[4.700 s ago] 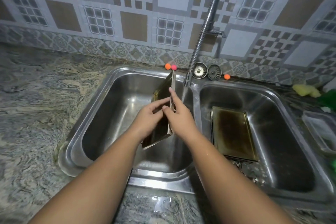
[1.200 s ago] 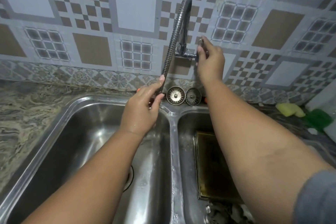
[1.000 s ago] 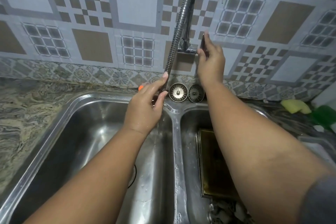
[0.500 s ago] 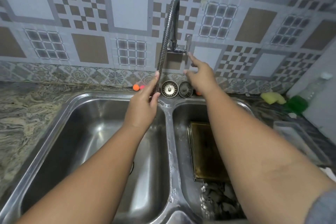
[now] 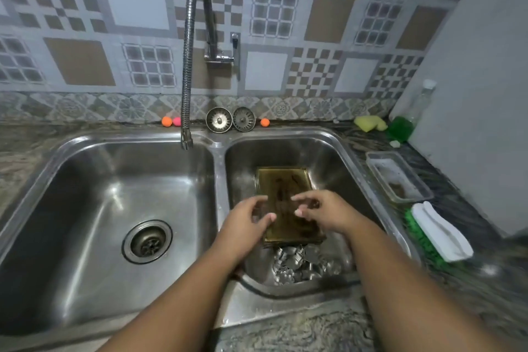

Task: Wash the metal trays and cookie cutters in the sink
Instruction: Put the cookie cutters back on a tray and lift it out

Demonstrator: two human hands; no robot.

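Observation:
A dark, stained metal tray (image 5: 283, 183) lies flat in the right basin of the double sink (image 5: 220, 180). Several metal cookie cutters (image 5: 300, 266) are heaped in front of it, near the basin's front wall. My left hand (image 5: 245, 220) and my right hand (image 5: 323, 211) hover just over the near end of the tray, fingers loosely curled, holding nothing. The flexible tap spout (image 5: 187, 66) hangs over the left basin, and no water runs from it.
The left basin holds only its drain (image 5: 147, 241). Two strainer plugs (image 5: 230, 119) and small orange and pink balls (image 5: 167, 121) sit on the back ledge. On the right counter are a clear container (image 5: 398, 176), a green brush with a white handle (image 5: 437, 230), a yellow sponge (image 5: 370, 123) and a bottle (image 5: 408, 120).
Both hands have come down from the tap and its handle to just above the tray in the right basin. The water has stopped, and the view has tilted down.

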